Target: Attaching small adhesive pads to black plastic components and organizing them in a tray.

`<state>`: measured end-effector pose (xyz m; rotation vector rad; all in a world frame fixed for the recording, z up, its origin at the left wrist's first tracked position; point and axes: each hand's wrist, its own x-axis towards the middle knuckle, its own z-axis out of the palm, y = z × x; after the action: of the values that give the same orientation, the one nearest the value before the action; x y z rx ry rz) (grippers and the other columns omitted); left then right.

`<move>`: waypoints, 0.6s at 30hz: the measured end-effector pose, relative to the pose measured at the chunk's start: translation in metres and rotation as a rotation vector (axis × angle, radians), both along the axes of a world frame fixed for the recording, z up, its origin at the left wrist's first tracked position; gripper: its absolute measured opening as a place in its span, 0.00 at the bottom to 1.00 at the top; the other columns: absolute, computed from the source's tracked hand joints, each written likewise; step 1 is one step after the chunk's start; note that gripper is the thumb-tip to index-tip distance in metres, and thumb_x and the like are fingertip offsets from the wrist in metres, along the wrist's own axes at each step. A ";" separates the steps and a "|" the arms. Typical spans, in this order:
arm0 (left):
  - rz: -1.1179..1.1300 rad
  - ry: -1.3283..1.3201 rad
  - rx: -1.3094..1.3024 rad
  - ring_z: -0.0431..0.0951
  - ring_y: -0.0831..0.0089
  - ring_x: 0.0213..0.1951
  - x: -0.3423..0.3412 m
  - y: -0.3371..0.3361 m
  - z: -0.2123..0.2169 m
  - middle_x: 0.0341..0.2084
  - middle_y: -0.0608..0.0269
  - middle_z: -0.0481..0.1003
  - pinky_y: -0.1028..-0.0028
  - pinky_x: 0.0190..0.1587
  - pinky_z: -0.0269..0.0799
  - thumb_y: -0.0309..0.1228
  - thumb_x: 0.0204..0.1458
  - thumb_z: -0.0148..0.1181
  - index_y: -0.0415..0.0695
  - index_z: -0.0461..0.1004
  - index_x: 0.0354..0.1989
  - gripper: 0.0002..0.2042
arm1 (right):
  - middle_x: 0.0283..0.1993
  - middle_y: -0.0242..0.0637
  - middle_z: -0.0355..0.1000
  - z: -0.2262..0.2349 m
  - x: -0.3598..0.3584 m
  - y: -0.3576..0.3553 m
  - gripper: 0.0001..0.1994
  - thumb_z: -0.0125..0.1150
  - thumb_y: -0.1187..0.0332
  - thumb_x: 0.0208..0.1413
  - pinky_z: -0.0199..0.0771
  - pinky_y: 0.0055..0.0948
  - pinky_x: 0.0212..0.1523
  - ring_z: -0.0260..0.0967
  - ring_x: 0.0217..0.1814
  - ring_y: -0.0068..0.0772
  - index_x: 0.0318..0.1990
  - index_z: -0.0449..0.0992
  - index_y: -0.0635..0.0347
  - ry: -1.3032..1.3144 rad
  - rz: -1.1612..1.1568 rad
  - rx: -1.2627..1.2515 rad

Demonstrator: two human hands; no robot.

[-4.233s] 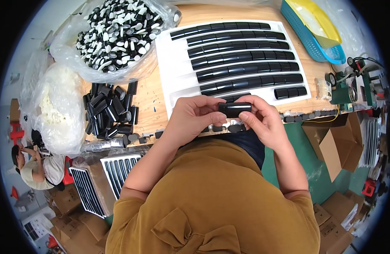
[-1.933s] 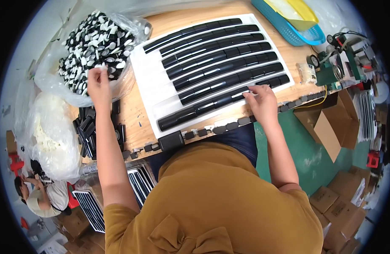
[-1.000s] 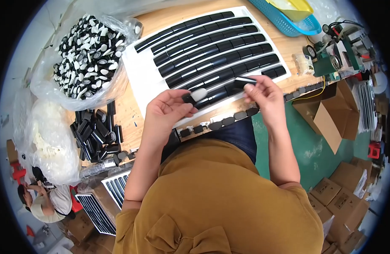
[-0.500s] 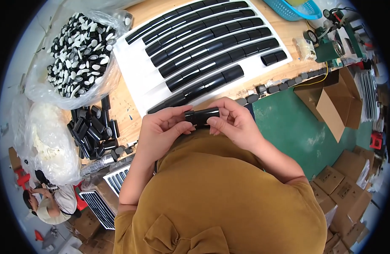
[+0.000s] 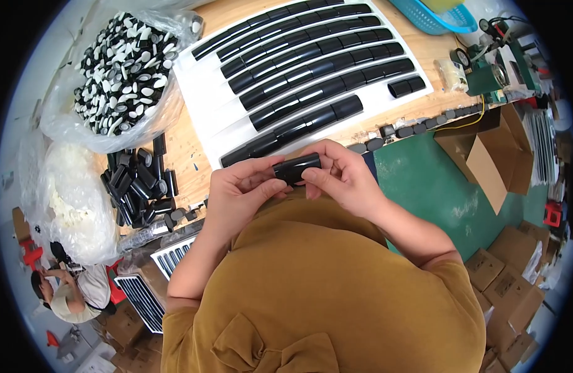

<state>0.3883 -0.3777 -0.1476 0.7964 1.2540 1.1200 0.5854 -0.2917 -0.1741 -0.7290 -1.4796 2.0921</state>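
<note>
A short glossy black tube (image 5: pixel 297 169) is held in front of my body at the near table edge. My left hand (image 5: pixel 252 183) pinches its left end between thumb and fingers. My right hand (image 5: pixel 335 174) grips the right end, thumb on the front and fingers curled behind. Just beyond my hands lies a white tray (image 5: pixel 206 118) with rows of similar black tubes (image 5: pixel 311 93). Its nearest row is partly filled from the left, and a short group of tubes (image 5: pixel 406 86) sits at its right side.
Left of the tray stand a clear bag of black and white caps (image 5: pixel 125 74) and a pile of loose black tubes (image 5: pixel 140 180). A bag of white pieces (image 5: pixel 78 205) is nearby. A blue basket (image 5: pixel 435 18), open carton (image 5: pixel 485 149) and green machine (image 5: pixel 485 78) are on the right. Another person (image 5: pixel 75 292) sits lower left.
The tube has turned slightly in my fingers, its right end now higher. Both hands still hold it. The whole view has shifted a little.
</note>
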 end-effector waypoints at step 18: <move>0.235 0.059 0.370 0.51 0.62 0.67 0.015 0.028 0.003 0.63 0.50 0.57 0.54 0.67 0.37 0.65 0.58 0.21 0.41 0.56 0.61 0.39 | 0.26 0.31 0.72 0.031 -0.024 -0.008 0.10 0.56 0.71 0.61 0.72 0.20 0.27 0.71 0.24 0.19 0.48 0.69 0.64 -0.044 0.285 0.050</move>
<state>0.4032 -0.3500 -0.1448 0.9785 1.2278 1.5585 0.5618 -0.3002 -0.1429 -0.5764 -1.7404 2.2472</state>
